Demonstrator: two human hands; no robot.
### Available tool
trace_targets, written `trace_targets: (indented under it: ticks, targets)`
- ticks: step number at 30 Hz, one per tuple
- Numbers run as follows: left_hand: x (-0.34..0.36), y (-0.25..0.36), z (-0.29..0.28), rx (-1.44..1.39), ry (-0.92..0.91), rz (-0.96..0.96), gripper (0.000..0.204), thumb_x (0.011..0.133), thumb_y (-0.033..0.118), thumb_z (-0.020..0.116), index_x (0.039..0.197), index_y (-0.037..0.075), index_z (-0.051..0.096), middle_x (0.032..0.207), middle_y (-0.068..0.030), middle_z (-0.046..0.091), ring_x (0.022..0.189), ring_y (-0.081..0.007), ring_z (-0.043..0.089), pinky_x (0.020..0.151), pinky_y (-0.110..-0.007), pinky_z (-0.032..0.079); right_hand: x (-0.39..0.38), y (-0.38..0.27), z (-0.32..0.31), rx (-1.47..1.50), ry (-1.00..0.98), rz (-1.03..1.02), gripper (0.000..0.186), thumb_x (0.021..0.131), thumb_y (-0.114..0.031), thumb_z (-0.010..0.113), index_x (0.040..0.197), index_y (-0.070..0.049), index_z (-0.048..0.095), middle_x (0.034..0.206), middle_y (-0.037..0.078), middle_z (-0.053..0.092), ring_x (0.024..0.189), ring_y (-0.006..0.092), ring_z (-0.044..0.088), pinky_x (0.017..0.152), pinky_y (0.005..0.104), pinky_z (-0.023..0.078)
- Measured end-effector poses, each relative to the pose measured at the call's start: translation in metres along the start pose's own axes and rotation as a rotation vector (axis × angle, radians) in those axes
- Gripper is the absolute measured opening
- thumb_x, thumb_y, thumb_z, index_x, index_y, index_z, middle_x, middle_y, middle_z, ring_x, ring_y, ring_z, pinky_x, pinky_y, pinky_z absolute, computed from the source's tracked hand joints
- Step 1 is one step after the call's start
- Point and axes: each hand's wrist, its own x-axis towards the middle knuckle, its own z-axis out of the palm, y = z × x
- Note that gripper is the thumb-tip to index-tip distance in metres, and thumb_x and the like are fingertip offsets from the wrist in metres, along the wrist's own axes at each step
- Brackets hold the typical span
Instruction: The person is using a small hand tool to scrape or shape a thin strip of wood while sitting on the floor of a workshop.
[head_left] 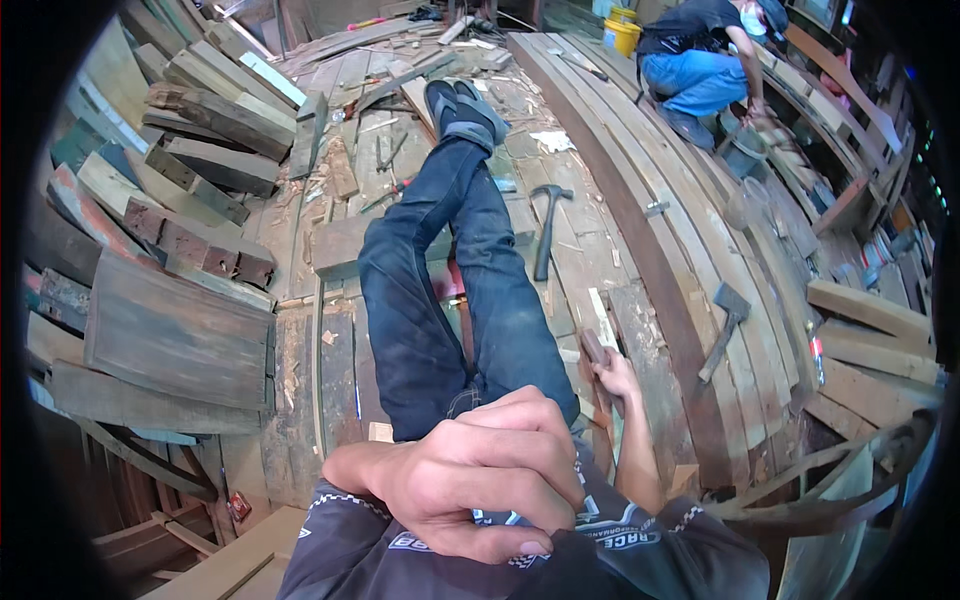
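Note:
I sit on a plank floor (340, 370) with my legs in dark jeans (440, 270) stretched out and crossed. My left hand (480, 470) lies close to the camera against my dark shirt, fingers curled in, with nothing visible in it. My right hand (614, 376) reaches down beside my right thigh and grips a short brown wooden piece (594, 347) that stands on the floor. What the lower end of that piece is, I cannot tell.
A claw hammer (548, 228) lies right of my knees and a hatchet (726, 325) rests on long curved planks (640, 200). Stacked timber blocks (200, 130) fill the left. A crouching person (700, 60) works far right near a yellow bucket (622, 32).

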Motion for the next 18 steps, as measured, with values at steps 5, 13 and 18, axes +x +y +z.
trace_targets:
  ticks: [5, 13, 18]
  targets:
    - [0.002, -0.005, 0.005, -0.039, -0.034, 0.015, 0.015, 0.088, 0.015, 0.068, 0.083, 0.001, 0.067, 0.085, -0.0094, 0.064, 0.076, -0.0254, 0.056, 0.069, -0.037, 0.04, 0.006, -0.009, 0.011, -0.133, 0.042, -0.041, 0.054, 0.081, -0.023, 0.067, 0.128, 0.0, 0.054, 0.097, 0.026, 0.068, 0.092, 0.0376, 0.068, 0.081, 0.0452, 0.053]
    - [0.017, -0.025, 0.01, -0.334, -0.001, -0.067, 0.021, 0.093, 0.018, 0.061, 0.085, 0.0, 0.069, 0.085, -0.0089, 0.067, 0.074, -0.0222, 0.059, 0.068, -0.035, 0.042, -0.008, -0.033, 0.009, -0.123, -0.04, 0.005, 0.054, 0.082, -0.025, 0.066, 0.13, -0.006, 0.053, 0.102, 0.024, 0.069, 0.099, 0.0381, 0.066, 0.087, 0.0469, 0.051]
    - [0.065, -0.046, 0.046, -0.442, 0.036, -0.042, 0.024, 0.092, 0.023, 0.065, 0.081, 0.002, 0.061, 0.078, -0.0081, 0.059, 0.067, -0.0197, 0.057, 0.061, -0.032, 0.042, 0.009, 0.01, 0.034, -0.191, 0.014, -0.004, 0.053, 0.079, -0.023, 0.069, 0.127, -0.004, 0.055, 0.088, 0.023, 0.069, 0.086, 0.0348, 0.069, 0.079, 0.0441, 0.053]
